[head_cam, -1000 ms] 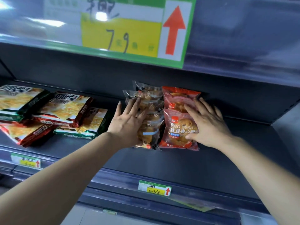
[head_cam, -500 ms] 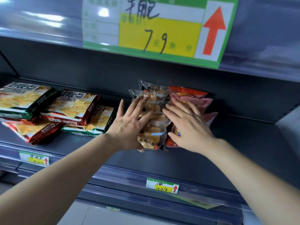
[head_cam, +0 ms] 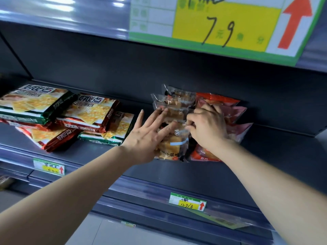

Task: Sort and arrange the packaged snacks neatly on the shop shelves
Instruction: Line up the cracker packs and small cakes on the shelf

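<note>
Several clear-wrapped bread packets (head_cam: 175, 106) lie overlapped in a row running front to back on the dark shelf (head_cam: 269, 156). Right beside them sits a row of red bread packets (head_cam: 231, 111). My left hand (head_cam: 150, 137) rests flat on the clear packets with straight, spread fingers. My right hand (head_cam: 208, 128) lies over the red packets, its fingers curled down over their left edge into the seam between the two rows. It hides most of the front red packets.
Several cracker bags (head_cam: 92, 110) lie in a loose, crooked heap at the shelf's left. Price tags (head_cam: 187, 203) sit on the shelf's front rail, with a large yellow and green sign (head_cam: 226, 23) on the shelf above. Bare shelf stretches to the right of the red packets.
My right hand slid left across the red packets and curled its fingers at the seam. The left hand stayed on the clear packets. The camera moved closer.
</note>
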A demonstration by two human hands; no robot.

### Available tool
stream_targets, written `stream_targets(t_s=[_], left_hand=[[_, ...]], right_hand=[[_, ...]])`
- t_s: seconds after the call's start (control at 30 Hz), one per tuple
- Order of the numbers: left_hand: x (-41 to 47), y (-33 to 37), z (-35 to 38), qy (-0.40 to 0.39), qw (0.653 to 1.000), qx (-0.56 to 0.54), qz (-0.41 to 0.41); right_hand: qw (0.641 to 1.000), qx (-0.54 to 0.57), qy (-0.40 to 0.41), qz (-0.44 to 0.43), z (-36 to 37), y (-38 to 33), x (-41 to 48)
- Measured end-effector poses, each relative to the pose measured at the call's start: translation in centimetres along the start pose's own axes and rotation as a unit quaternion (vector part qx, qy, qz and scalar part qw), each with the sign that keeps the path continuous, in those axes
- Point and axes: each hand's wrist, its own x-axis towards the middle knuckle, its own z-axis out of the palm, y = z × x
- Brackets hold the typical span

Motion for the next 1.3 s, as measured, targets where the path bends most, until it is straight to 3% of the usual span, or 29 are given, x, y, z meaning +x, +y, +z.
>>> stream_targets(t_s=[0.17, 0.3, 0.33, 0.43, 0.5, 0.8, 0.93, 1.2, 1.3], left_hand=[[0.5, -0.1, 0.1, 0.012, 1.0, -0.015, 0.003], [0.6, -0.5, 0.1, 0.002, 1.0, 0.012, -0.002], [0.7, -0.6, 0.1, -0.003, 1.0, 0.018, -0.001], [0.9, -0.5, 0.1, 0.005, 0.999, 0.038, -0.003], [1.2, -0.3, 0.1, 0.015, 0.999, 0.037, -0.012], [-0.2, -0.5, -0.6, 0.015, 0.998, 0.049, -0.022], [-3.0, -2.6, -1.2, 0.091, 0.995, 0.035, -0.027], [-8.2, -11.6, -2.4, 0.026, 0.974, 0.032, -0.224], [-9.7, -15.6, -1.4, 0.013, 0.96, 0.034, -0.279]], right_hand=[[0.999, 0.008, -0.04, 0.007, -0.4, 0.5, 0.3], [0.995, 0.098, -0.026, -0.004, -1.8, 1.7, -0.4], [0.993, 0.107, -0.052, 0.001, -2.3, 2.1, -0.7], [0.969, 0.036, -0.243, 0.014, -2.9, 3.0, -1.4], [0.956, -0.035, -0.291, -0.003, -2.3, 3.3, -1.6], [0.962, -0.077, -0.263, 0.014, -2.7, 2.3, -1.4], [0.963, -0.04, -0.268, 0.007, -4.7, 0.5, -0.6], [0.959, 0.15, -0.229, -0.074, -3.3, -10.5, 3.2], [0.952, 0.157, -0.253, -0.065, -1.2, -15.0, 4.5]])
